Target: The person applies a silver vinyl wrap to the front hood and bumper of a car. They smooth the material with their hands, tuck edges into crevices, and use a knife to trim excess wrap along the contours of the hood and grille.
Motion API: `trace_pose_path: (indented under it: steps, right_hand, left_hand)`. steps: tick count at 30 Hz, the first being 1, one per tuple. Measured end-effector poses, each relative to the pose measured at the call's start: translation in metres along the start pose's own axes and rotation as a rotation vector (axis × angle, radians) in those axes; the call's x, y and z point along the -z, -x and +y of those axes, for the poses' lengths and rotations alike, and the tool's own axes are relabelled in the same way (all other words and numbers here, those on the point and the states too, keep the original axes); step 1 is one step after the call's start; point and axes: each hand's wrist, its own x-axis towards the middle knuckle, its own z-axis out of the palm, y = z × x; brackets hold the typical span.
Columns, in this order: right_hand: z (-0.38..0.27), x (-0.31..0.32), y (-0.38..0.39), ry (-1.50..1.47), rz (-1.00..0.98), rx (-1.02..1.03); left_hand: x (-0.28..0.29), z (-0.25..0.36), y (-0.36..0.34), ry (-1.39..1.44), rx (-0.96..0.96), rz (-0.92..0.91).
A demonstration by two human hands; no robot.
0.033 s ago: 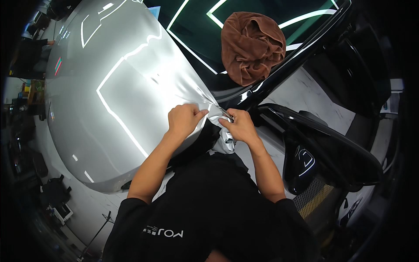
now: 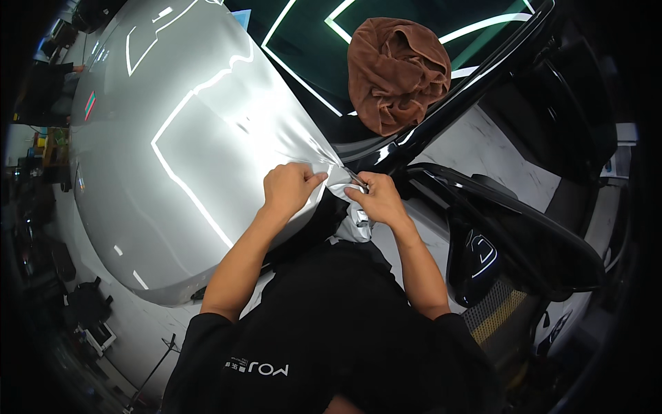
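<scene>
Smooth, glossy silver film [image 2: 207, 145] covers the car's hood and gathers into creases at the corner beside the windshield. My left hand [image 2: 288, 188] is closed at that corner, its thumb and curled fingers pinching the film near its edge. Just to the right, my right hand [image 2: 378, 199] is closed on the crumpled loose end of film [image 2: 357, 224], which hangs down below it. A slim grey bar [image 2: 356, 177] shows by the right fingertips; whether it is a tool or a fold, I cannot make out. Black bodywork [image 2: 321, 224] shows under the film's edge.
A bunched brown cloth [image 2: 400, 76] lies on the dark windshield [image 2: 303, 41]. To the right stands an open black car door [image 2: 531, 228] with its side mirror [image 2: 476, 262]. A thin stand [image 2: 155, 366] is on the marbled floor at lower left. Another person [image 2: 52, 90] is at far left.
</scene>
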Motion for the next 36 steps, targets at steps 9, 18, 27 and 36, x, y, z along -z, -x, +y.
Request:
trace_pose_path:
  steps: [9,18,27,36]
  right_hand:
    - [-0.008,-0.001,-0.002,-0.207,0.005,-0.134]
    - [-0.017,0.052,-0.029,-0.285,0.026,-0.098]
    - [-0.031,0.071,-0.041,0.061,-0.092,-0.015]
    - [-0.032,0.066,-0.043,-0.026,-0.034,-0.068]
  left_hand:
    - [0.017,0.008,-0.017,-0.011,0.112,-0.207]
    - [0.022,0.014,-0.033,0.008,0.184,-0.332]
    - [0.030,0.024,-0.045,0.257,0.323,-0.449]
    - [0.040,0.027,-0.064,0.339,0.342,-0.595]
